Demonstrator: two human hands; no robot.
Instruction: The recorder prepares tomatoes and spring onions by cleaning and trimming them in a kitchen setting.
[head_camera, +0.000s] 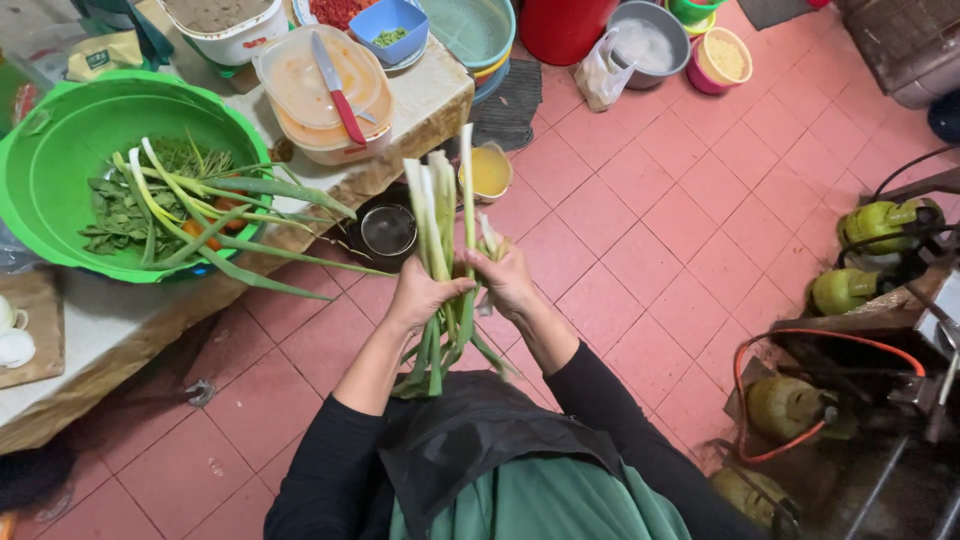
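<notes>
Left hand (418, 297) and right hand (507, 282) — both closed around a bunch of spring onions (442, 240), held upright over the tiled floor (650, 240). Beside them — desk (110, 325) bearing a green basin (60, 140) of greens.

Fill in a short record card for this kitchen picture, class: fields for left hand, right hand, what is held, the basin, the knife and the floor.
left hand: left hand grips the stalks from the left
right hand: right hand grips them from the right
held: bunch of spring onions, white ends up
basin: green basin on the counter, holding leafy greens and more onions
knife: red-handled knife lying on a stacked plastic container
floor: pink tiled floor
</notes>
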